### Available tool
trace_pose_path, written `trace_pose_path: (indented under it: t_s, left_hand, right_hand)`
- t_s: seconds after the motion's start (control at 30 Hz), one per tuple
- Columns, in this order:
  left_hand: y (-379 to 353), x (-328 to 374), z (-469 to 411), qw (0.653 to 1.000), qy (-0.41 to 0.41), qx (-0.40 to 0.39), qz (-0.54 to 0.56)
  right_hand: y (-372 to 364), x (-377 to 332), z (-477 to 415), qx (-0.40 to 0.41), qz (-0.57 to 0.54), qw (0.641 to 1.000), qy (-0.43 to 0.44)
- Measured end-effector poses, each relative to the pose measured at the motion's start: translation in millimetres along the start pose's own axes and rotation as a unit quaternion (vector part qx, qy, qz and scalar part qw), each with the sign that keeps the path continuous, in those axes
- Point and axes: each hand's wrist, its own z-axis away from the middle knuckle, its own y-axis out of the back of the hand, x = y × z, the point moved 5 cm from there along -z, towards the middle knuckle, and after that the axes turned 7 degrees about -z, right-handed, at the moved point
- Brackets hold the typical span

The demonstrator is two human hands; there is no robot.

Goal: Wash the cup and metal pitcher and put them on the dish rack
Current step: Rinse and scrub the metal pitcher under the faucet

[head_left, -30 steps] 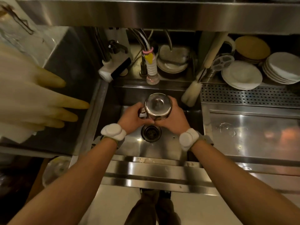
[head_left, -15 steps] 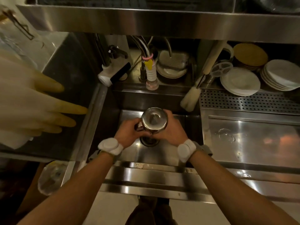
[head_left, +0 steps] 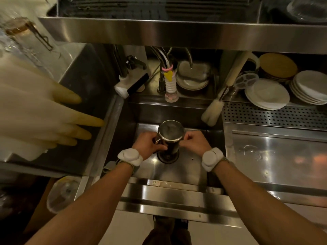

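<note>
A shiny metal pitcher (head_left: 171, 130) stands mouth-down over the drain (head_left: 168, 157) of the steel sink (head_left: 191, 167), its flat base facing me. My left hand (head_left: 147, 145) grips it on the handle side. My right hand (head_left: 193, 142) holds its right side with curled fingers. Both wrists wear white pads. A dark ribbed dish rack (head_left: 159, 7) sits on the steel shelf above the sink. I see no cup.
The tap with a white nozzle (head_left: 170, 85) hangs at the sink's back. A bottle brush (head_left: 212, 112) leans at the right rim. Stacked white plates (head_left: 267, 94) stand on the perforated drainboard (head_left: 272, 116). Yellowed rubber gloves (head_left: 44, 117) hang at left.
Both hands have lowered the upside-down pitcher from mid-sink height down over the drain, and their grip has slid lower on its sides.
</note>
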Motion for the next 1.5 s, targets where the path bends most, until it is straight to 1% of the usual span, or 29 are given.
trace_pose_path:
  t_s: [0.07, 0.1, 0.13, 0.2, 0.23, 0.3, 0.33, 0.37, 0.43, 0.47, 0.53, 0.57, 0.6, 0.7, 0.73, 0.8, 0.87, 0.9, 0.97, 1.0, 1.07, 1.1, 1.13, 1.2, 1.23, 1.27, 1.37, 1.43, 1.5]
  left_hand:
    - [1.9, -3.6, 2.1, 1.0, 0.012, 0.002, 0.009]
    - [3.3, -7.8, 1.9, 1.0, 0.019, 0.006, 0.016]
    - [6.0, -12.1, 3.2, 0.999, 0.026, 0.013, 0.019]
    - [5.8, -12.5, 4.6, 0.999, 0.025, 0.021, 0.014]
    - [2.5, -7.7, 5.1, 1.0, 0.016, 0.011, 0.008]
    - [-2.9, -0.9, 4.0, 1.0, 0.004, -0.005, -0.005]
    - [-2.7, 0.6, 2.3, 1.0, 0.001, -0.006, -0.008]
    - [-1.8, -0.3, 2.1, 1.0, 0.005, -0.008, -0.009]
    - [2.4, -0.5, 1.0, 1.0, 0.005, 0.002, -0.006]
    - [3.1, -1.1, 1.5, 1.0, 0.005, 0.006, 0.0]
    - [3.0, 0.4, 0.8, 1.0, 0.003, 0.009, 0.007]
    - [2.5, 0.8, 0.3, 1.0, 0.005, 0.005, 0.009]
    - [2.8, 0.0, 1.3, 1.0, 0.003, 0.002, 0.008]
    - [5.1, -6.3, -1.4, 1.0, 0.002, 0.01, 0.007]
    - [5.9, -4.8, -1.2, 1.0, 0.0, 0.015, 0.004]
    - [2.8, -1.0, -2.2, 1.0, 0.0, 0.011, 0.005]
    - [0.8, -2.4, -3.2, 1.0, 0.004, 0.001, 0.008]
    - [2.7, -3.6, -3.7, 1.0, 0.007, -0.004, 0.008]
    - [6.6, -8.0, -5.0, 1.0, 0.009, -0.003, 0.014]
    - [8.6, -8.4, -6.2, 1.0, 0.009, 0.005, 0.014]
    - [10.7, -1.4, -6.6, 1.0, 0.002, 0.011, 0.012]
    - [11.4, 4.4, -6.6, 1.0, -0.008, 0.012, 0.01]
    - [12.7, 9.4, -6.5, 1.0, -0.021, 0.018, 0.012]
    - [16.7, 15.8, -6.8, 0.999, -0.033, 0.032, 0.027]
    - [17.1, 16.3, -8.7, 0.999, -0.036, 0.035, 0.02]
    - [16.6, 16.0, -11.3, 0.999, -0.039, 0.032, -0.003]
    - [7.9, 14.8, -10.2, 0.996, -0.028, -0.036, -0.082]
    - [7.5, 18.3, -8.8, 0.998, -0.038, -0.009, -0.059]
    - [12.9, 19.6, -7.4, 0.998, -0.039, 0.054, -0.01]
  right_hand:
    - [1.0, -3.0, -1.6, -0.02, -0.012, 1.0, -0.009]
    - [7.8, -3.5, -1.8, -0.002, -0.036, 0.999, -0.007]
    - [17.6, -2.5, -3.2, 0.044, -0.066, 0.997, -0.013]
    - [18.5, 2.3, -4.0, 0.131, -0.183, 0.972, -0.073]
    - [7.1, 1.3, -4.5, 0.118, -0.222, 0.963, -0.1]
    - [-21.4, -3.8, -6.2, 0.04, -0.27, 0.954, -0.12]
    - [-25.2, -3.2, -10.1, 0.031, -0.286, 0.95, -0.122]
    - [-21.1, -5.4, -8.6, 0.047, -0.291, 0.948, -0.12]
    - [-5.2, -0.4, -12.9, 0.116, -0.314, 0.936, -0.107]
    - [-4.9, 2.9, -13.7, 0.119, -0.327, 0.932, -0.106]
    - [-20.7, 0.5, -16.1, 0.042, -0.337, 0.936, -0.098]
    - [-27.8, -2.2, -14.4, 0.017, -0.329, 0.939, -0.097]
    - [-28.8, 0.5, -14.7, 0.028, -0.326, 0.939, -0.104]
    - [-6.3, 4.4, -17.0, 0.148, -0.326, 0.929, -0.088]
    - [-9.6, -1.0, -16.0, 0.13, -0.323, 0.934, -0.083]
    - [-27.1, -8.0, -14.5, 0.057, -0.284, 0.954, -0.076]
    - [-30.6, -7.8, -13.3, 0.038, -0.291, 0.951, -0.103]
    - [-23.8, -7.3, -14.5, 0.038, -0.27, 0.957, -0.101]
    - [-3.6, -1.8, -16.4, 0.035, -0.148, 0.984, -0.097]
    - [-1.6, 1.4, -16.8, 0.005, -0.08, 0.993, -0.087]
    - [-12.4, -1.4, -12.4, -0.055, -0.036, 0.996, -0.068]
    - [-17.4, -5.6, -11.7, -0.058, -0.037, 0.997, -0.042]
    - [-18.5, -10.6, -11.7, -0.044, -0.044, 0.998, -0.015]
    - [-11.3, -16.6, -13.5, 0.019, -0.072, 0.997, 0.024]
    - [-8.8, -16.0, -14.1, 0.039, -0.061, 0.997, 0.037]
    - [-8.1, -16.6, -13.0, 0.043, -0.037, 0.998, 0.039]
    - [-12.0, -7.5, -10.1, 0.015, 0.067, 0.998, -0.011]
    - [-10.5, -6.9, -6.8, 0.037, 0.064, 0.997, 0.003]
    - [-4.1, -17.0, -1.3, 0.087, 0.029, 0.995, 0.031]
